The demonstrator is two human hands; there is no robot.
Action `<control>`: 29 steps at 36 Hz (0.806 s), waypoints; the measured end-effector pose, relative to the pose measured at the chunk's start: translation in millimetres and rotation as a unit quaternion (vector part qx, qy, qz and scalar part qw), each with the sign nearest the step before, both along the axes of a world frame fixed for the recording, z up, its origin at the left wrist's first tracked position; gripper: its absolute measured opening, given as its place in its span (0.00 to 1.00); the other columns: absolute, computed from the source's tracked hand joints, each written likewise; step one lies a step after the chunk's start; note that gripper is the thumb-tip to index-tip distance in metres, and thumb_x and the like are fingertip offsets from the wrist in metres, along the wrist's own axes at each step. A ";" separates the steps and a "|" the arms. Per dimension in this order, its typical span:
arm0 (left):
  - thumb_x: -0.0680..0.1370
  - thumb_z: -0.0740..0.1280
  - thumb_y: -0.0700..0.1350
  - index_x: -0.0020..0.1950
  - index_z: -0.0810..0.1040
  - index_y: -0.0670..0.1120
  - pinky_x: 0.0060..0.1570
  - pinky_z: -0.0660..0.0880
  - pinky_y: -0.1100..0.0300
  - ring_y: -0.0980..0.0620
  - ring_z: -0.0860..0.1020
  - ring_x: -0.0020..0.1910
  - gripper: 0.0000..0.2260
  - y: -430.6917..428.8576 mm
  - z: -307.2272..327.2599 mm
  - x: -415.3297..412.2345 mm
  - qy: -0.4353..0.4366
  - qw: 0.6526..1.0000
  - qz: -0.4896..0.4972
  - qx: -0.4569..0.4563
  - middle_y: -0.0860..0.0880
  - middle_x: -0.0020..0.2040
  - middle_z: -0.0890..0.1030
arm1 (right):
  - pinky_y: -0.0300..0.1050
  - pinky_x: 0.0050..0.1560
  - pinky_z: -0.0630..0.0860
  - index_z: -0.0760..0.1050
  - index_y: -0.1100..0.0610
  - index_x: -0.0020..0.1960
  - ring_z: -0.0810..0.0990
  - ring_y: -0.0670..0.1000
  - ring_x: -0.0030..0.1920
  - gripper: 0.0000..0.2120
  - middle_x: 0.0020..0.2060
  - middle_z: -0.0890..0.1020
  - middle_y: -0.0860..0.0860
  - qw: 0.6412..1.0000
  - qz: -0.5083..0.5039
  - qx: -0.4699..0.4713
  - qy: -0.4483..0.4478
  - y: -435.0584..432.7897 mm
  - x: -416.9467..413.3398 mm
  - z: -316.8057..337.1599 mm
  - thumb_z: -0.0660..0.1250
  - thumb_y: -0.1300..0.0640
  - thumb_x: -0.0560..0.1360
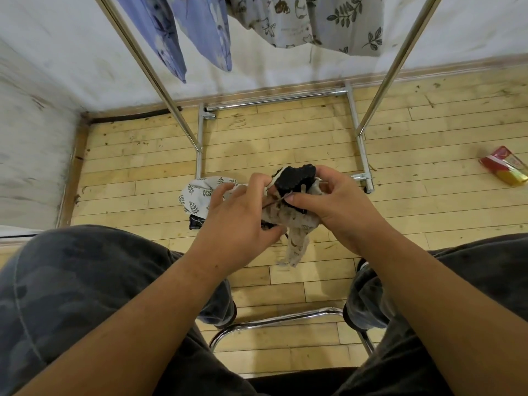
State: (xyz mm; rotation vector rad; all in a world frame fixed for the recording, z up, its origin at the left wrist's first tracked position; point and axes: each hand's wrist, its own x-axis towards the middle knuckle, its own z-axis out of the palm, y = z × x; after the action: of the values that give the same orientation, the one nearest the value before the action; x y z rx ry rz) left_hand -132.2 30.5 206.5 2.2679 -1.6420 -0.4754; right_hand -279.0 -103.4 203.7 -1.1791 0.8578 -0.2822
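Head view, left hand (240,217), right hand (335,208) gripping cloth bundle (298,222), rack (274,100) beyond.

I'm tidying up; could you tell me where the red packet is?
Head view: the red packet lies on the wooden floor at far right, beyond the clothes rack's right foot.

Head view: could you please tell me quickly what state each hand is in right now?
Left hand: closed, gripping the patterned cloth.
Right hand: closed, holding the black knitted piece against that cloth.
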 end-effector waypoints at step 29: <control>0.80 0.69 0.50 0.63 0.62 0.53 0.34 0.76 0.52 0.54 0.79 0.35 0.19 -3.1 11.5 -7.0 0.165 0.986 -0.005 0.000 0.54 0.39 0.80 | 0.61 0.61 0.81 0.78 0.51 0.62 0.83 0.58 0.58 0.23 0.55 0.84 0.56 0.999 0.033 -0.035 -0.008 2.8 2.4 -5.9 0.75 0.54 0.68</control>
State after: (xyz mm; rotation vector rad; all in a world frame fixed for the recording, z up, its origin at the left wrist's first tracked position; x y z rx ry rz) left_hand -139.2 27.5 218.0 2.0457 -1.4846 -0.8047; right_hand -276.6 -100.7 197.8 -1.2658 0.7986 -0.2704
